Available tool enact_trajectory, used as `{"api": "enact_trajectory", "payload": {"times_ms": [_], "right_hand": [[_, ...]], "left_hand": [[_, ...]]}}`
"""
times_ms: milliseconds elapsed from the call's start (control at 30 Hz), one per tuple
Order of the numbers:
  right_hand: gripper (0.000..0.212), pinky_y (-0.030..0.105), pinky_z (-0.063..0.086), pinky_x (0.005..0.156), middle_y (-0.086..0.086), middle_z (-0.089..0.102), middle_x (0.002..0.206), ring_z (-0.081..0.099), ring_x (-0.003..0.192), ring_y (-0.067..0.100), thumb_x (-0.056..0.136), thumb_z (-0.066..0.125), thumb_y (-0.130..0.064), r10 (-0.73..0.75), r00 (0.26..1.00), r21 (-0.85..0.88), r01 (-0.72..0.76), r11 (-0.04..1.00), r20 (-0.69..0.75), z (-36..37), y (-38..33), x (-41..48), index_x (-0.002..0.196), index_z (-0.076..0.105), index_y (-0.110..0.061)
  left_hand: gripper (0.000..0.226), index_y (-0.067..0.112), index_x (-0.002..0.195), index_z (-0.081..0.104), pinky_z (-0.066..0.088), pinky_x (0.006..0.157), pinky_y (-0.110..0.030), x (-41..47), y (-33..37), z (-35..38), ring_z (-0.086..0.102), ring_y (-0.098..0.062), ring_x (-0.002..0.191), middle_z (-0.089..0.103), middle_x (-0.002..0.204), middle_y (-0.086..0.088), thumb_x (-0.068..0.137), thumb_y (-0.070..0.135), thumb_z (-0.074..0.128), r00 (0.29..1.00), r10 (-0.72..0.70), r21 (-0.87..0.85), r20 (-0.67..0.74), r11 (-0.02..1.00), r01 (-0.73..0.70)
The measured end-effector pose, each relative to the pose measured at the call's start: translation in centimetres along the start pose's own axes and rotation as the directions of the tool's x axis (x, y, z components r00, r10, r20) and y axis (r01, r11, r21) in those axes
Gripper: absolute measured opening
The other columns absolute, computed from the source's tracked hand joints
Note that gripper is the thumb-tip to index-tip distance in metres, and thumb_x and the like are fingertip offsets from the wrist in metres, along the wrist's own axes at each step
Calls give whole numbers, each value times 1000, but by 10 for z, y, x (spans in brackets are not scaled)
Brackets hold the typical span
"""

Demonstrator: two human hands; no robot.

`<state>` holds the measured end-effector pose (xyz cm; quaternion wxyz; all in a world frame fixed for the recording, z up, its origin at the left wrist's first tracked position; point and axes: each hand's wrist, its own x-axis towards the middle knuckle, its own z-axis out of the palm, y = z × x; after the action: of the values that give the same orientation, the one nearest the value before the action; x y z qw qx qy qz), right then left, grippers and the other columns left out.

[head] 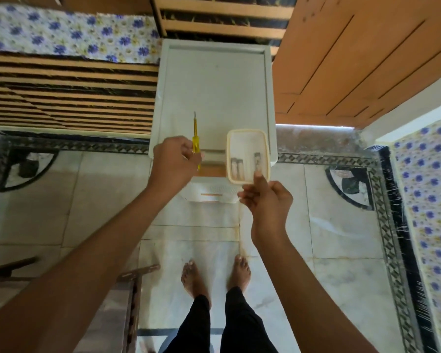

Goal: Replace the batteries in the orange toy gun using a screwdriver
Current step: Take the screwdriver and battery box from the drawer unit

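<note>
Standing barefoot (pixel 192 276) on the marble floor (pixel 341 225), a person reaches out both forearms. The left hand (pixel 175 164) curls round a yellow screwdriver (pixel 195 138), tip pointing away, above the white worktop (pixel 214 85). The right hand (pixel 269 202) pinches the near rim of a cream tub (pixel 247 141), which hides the worktop's near right corner. One finger covers part of the blurred batteries (pixel 237 168) inside. Beyond are a slatted bed frame (pixel 69 98) and a floral cloth (pixel 61 34), both cut off.

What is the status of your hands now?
Left hand grips yellow screwdriver. Right hand holds cream tub, apparent batteries inside. Toy gun not in view.
</note>
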<state>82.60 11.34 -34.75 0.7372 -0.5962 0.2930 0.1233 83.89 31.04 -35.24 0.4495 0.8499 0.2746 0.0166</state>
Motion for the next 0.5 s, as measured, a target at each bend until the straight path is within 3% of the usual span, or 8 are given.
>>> {"api": "enact_trajectory", "payload": {"times_ms": [133,233,367,500], "right_hand": [[23,32,59,56,12,70,66,67,55,22,99,72,-21,-13,1000,58,14,998,-12,37,-6,43,96,61,-1],[25,31,57,54,13,70,69,66,54,20,98,74,-22,-7,1000,66,8,998,-29,57,-8,70,95,61,-1],[30,30,56,55,12,70,69,67,57,22,97,76,-27,9,999,82,-6,997,-44,67,-10,92,96,61,0],[34,31,63,60,15,72,73,72,61,24,99,73,-28,44,999,78,-43,996,-17,64,-12,95,96,69,5]], "left_hand": [[26,9,106,70,50,87,-29,52,3,9,67,-24,102,72,101,-15,92,28,82,1000,1,152,-18,988,1],[30,5,114,66,38,82,-28,72,6,12,50,-19,104,64,121,-19,97,26,77,1000,-24,248,-11,968,26],[33,4,124,61,42,85,-30,79,6,17,59,-33,117,51,134,-20,99,23,74,998,-62,336,15,940,53],[34,3,123,63,45,85,-32,86,0,19,60,-33,118,56,131,-21,100,26,72,999,-49,357,0,933,45]]}}
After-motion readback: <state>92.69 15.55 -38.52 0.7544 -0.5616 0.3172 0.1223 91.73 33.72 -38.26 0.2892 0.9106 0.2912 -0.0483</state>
